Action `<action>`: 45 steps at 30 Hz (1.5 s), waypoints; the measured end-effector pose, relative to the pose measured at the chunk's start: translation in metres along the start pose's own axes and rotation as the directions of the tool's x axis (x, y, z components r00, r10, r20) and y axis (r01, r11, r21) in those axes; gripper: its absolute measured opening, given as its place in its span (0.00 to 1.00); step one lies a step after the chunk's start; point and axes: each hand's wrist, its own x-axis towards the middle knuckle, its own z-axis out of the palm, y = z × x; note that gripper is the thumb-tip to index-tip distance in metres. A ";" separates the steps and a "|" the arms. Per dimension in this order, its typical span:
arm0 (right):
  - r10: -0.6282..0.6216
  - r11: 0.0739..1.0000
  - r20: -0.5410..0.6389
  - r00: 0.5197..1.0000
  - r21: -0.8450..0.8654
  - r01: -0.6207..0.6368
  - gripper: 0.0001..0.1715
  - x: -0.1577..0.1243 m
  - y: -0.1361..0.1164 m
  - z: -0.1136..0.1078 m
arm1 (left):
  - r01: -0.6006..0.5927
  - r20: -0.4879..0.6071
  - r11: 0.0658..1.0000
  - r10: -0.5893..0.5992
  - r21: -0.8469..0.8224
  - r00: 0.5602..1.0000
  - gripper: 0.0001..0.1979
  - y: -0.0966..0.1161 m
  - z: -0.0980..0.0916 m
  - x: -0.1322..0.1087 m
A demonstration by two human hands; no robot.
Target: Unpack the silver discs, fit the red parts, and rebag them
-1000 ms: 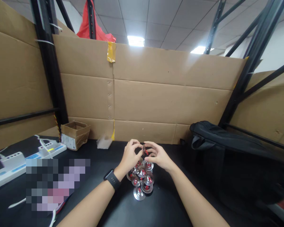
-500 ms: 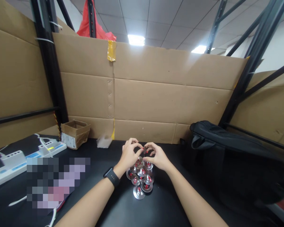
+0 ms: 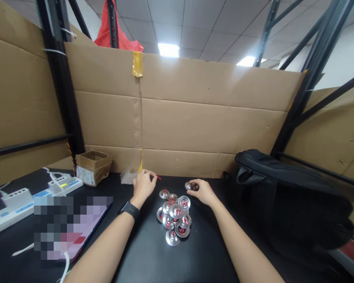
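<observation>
Metal discs with red centres lie heaped on the black tabletop, lower centre; a white power strip and a partly pixelated slab, lower left; a cardboard box and clear plastic, left of centre; a black bag, lower right.

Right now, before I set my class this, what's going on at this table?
A person is working with bare hands at a black table. The left hand pinches a thin red strip; the right hand, apart from it, holds a metal disc. Between the forearms lies a heap of similar discs, several showing red pieces.
</observation>
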 end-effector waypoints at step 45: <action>-0.265 0.960 -0.052 0.963 0.084 0.268 0.33 -0.016 -0.049 0.023 | -0.485 0.101 0.847 0.514 -0.217 0.852 0.08 0.053 -0.003 -0.030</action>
